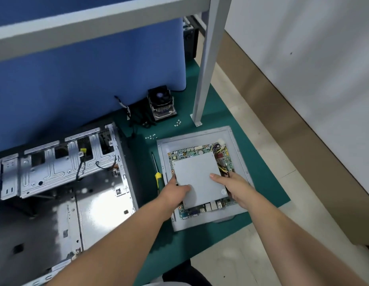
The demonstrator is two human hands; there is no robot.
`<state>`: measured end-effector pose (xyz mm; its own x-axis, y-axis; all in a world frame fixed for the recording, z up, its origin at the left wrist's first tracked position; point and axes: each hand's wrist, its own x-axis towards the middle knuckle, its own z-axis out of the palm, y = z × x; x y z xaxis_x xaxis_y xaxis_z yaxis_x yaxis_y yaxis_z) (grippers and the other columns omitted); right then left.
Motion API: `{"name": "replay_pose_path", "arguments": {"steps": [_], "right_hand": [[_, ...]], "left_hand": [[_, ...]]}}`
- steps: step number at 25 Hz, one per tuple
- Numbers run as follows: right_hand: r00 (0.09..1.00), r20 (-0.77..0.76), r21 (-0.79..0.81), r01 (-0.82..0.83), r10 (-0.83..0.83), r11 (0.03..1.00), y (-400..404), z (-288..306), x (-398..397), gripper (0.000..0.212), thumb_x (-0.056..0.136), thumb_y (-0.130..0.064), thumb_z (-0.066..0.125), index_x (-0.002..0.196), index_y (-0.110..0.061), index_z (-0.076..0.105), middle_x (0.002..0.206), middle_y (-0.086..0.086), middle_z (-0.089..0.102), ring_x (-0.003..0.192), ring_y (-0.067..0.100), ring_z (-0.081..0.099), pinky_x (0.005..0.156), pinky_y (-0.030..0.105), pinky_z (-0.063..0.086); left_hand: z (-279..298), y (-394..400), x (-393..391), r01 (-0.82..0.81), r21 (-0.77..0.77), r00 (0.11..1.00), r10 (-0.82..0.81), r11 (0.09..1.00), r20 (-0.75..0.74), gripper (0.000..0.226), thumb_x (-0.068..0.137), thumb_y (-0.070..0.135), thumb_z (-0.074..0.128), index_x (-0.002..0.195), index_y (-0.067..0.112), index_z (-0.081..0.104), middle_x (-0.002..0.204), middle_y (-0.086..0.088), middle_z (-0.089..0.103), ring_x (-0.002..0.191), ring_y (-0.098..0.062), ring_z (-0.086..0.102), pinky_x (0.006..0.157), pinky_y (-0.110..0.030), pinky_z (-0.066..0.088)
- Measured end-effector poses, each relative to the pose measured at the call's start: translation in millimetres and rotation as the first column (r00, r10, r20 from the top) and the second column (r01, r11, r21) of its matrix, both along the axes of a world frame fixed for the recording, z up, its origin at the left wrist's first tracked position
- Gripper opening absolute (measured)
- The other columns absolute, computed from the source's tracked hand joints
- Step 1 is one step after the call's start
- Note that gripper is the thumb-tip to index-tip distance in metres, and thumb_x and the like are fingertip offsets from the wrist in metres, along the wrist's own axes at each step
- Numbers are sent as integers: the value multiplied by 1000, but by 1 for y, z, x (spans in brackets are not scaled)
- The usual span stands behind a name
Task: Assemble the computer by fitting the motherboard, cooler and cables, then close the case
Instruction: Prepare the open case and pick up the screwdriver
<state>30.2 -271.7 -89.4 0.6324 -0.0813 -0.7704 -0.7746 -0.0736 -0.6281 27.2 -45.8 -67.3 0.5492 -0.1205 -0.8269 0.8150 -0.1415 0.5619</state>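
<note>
**Motherboard held at both edges over the case panel**

Motherboard (200, 178), topped by a grey plate, lies on the flat grey side panel (237, 141) on my green mat (262, 182). My left hand (175, 193) grips its left edge, thumb on top; my right hand (235, 184) seems to grip the right edge likewise. Open case (62, 182) sits left, screwdriver (157, 174) between, cooler (162, 104) against a blue partition (86, 79). White wall and pale floor lie right.

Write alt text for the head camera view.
Both hands, left and right, grip a motherboard topped by a grey plate, lying on a case side panel on a green mat. The open computer case sits left; a screwdriver and cooler lie nearby.
</note>
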Motion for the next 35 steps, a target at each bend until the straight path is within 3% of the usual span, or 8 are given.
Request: {"name": "replay_pose_path", "arguments": {"steps": [5,10,14,19,23,26,31,35], "right_hand": [[997,61,-51,53,-50,997,9,-6,-4,125,66,-58,90,161,-16,20,164,6,32,145,28,37,115,45,33],[989,129,-37,77,-72,996,26,-1,-18,120,68,-45,93,160,-13,22,160,5,39,131,22,47,104,36,39],[974,200,-27,112,-104,993,42,31,-28,113,67,-45,94,157,-14,33,154,5,49,136,26,50,115,49,40],[917,384,-10,124,-111,992,71,101,-45,63,71,-35,93,125,-28,63,116,-7,75,104,12,72,94,39,55],[863,492,-4,130,-111,992,126,137,-53,68,66,-41,94,124,-29,61,112,-10,76,102,12,73,92,40,57],[835,547,-2,66,-54,998,179,149,-52,61,66,-41,93,118,-32,63,109,-11,77,100,11,74,88,39,58],[824,566,63,-75,26,995,251,142,-57,52,72,-30,91,117,-30,65,109,-9,77,100,14,74,80,28,61],[831,527,10,-215,178,976,299,120,-67,55,70,-30,93,116,-34,64,109,-14,76,99,8,74,80,24,60]], "left_hand": [[3,-6,0,-30,-9,1000,30,1000,-4,62,94,16,71,148,27,42,132,0,64,120,-25,61,108,-46,50],[18,4,0,-26,1,1000,26,1000,14,64,92,16,71,146,27,38,128,0,62,114,-23,62,104,-45,52],[46,20,-5,-27,-50,995,32,998,99,64,91,22,72,145,31,40,127,5,64,113,-20,63,95,-40,55],[91,61,-20,-36,-155,977,67,987,200,65,82,35,76,138,35,41,127,8,65,114,-21,65,102,-45,54],[127,114,-26,-70,-175,958,116,982,263,53,86,48,77,125,33,44,115,3,69,95,-19,72,77,-37,60],[146,173,-27,-104,-156,953,144,982,267,46,90,53,73,116,30,42,115,-4,65,93,-24,70,73,-42,61],[157,279,-41,-192,-206,949,235,959,210,85,69,44,94,135,41,41,105,-13,75,92,-37,76,76,-61,61],[150,341,-59,-105,-152,968,136,983,210,107,44,36,105,132,37,44,110,-11,77,101,-42,73,76,-58,61]]}}
